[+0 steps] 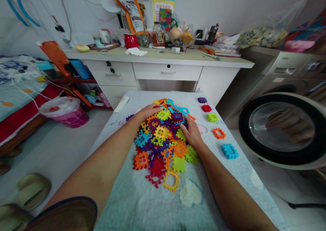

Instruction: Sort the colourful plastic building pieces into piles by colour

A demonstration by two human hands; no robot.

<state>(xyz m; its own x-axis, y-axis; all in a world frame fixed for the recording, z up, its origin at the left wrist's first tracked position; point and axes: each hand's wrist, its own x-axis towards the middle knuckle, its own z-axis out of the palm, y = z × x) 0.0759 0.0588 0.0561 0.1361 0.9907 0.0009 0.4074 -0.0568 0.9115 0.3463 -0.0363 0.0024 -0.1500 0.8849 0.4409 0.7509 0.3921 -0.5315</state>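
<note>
A heap of colourful plastic interlocking pieces (pixel 158 141) with notched edges lies on the cloth-covered table (pixel 142 210). My left hand (pixel 150 111) rests against the heap's far left side, its fingers stretched over the pieces. On the right side, my right hand (pixel 192 132) touches the heap with thumb and fingers apart. Neither hand visibly grips a piece. Along the table's right side runs a row of separate pieces: purple (pixel 202 99), red (pixel 206 108), green (pixel 212 117), orange (pixel 219 133) and blue (pixel 229 151).
A long white object (pixel 121 104) lies at the table's far left corner. Behind stands a counter (pixel 168 57) with drawers, crowded with jars and bags. A washing machine (pixel 277 76) with its round door open is at the right. A pink bin (pixel 67 114) stands left.
</note>
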